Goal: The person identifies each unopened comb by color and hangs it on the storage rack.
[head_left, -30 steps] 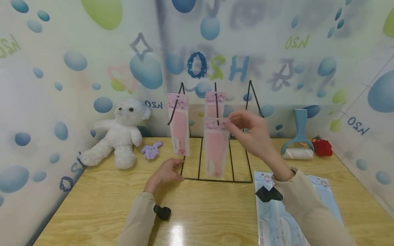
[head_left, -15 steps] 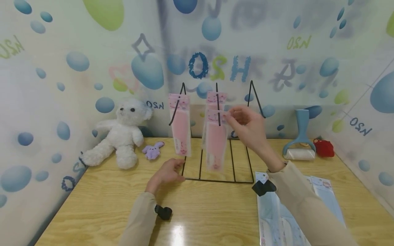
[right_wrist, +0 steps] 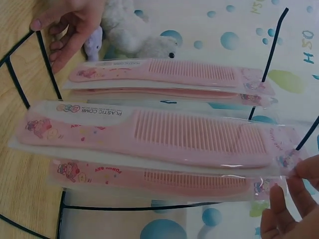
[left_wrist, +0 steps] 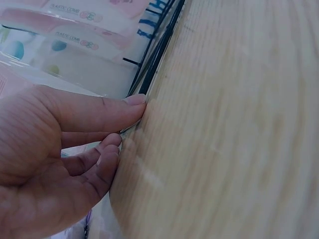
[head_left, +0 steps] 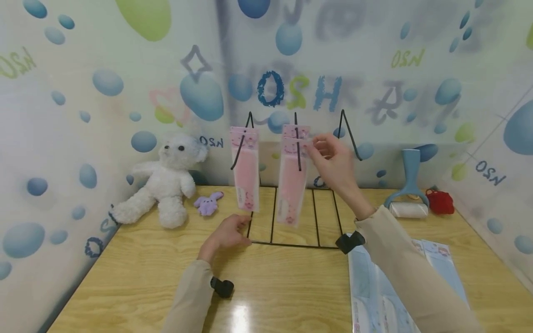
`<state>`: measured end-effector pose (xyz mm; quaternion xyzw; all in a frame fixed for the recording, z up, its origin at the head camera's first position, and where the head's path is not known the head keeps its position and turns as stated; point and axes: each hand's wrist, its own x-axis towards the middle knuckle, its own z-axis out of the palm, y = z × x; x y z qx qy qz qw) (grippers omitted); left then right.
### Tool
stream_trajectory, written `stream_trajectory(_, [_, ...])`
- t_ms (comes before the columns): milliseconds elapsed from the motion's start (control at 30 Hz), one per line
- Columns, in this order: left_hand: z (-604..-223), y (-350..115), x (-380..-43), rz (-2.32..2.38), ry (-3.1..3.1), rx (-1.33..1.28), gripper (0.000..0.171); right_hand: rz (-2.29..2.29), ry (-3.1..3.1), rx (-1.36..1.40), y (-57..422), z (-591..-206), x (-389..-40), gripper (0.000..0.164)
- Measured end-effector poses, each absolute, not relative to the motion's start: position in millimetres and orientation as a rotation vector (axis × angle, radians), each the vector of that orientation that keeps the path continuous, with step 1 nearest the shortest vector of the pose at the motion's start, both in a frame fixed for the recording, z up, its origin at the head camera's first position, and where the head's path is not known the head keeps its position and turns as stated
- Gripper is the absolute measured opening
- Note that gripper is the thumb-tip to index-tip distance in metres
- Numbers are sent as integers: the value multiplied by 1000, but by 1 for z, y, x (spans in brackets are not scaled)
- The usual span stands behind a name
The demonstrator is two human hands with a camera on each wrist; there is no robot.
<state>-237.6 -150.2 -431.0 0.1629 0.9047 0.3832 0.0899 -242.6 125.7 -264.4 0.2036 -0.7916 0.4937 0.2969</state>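
My right hand (head_left: pixel 333 162) pinches the top corner of a pink packaged comb (head_left: pixel 291 185), whose header is threaded on the middle hook of a black wire rack (head_left: pixel 295 245). Behind it on that hook hangs another packaged comb (right_wrist: pixel 164 178), partly covered by the held one. Two more pink comb packs (head_left: pixel 246 178) hang on the left hook. My left hand (head_left: pixel 226 231) is low at the rack's front left corner, thumb and fingers gripping the wire; in the left wrist view the thumb (left_wrist: pixel 114 112) lies against the black wire.
Blue packages (head_left: pixel 370 296) lie at the front right, partly under my right sleeve. A lint roller (head_left: pixel 410 185) and a red item (head_left: pixel 440 202) stand at the back right. A white teddy bear (head_left: pixel 172 185) and a small purple plush (head_left: pixel 208 203) sit left of the rack.
My right hand has moved up and back along the middle hook, sliding the comb pack toward the one behind it. The left hand stays on the rack corner.
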Motion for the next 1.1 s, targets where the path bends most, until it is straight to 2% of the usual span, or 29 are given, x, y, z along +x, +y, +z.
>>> stream_trajectory(567, [-427,-149,-239,1150,2691,489,67,1344,-2099,410,118,-258,-270,13])
stream_trajectory(1100, [-431,-152,-237,1119,2702,512,66,1350,-2186,375,124,-260,-272,18])
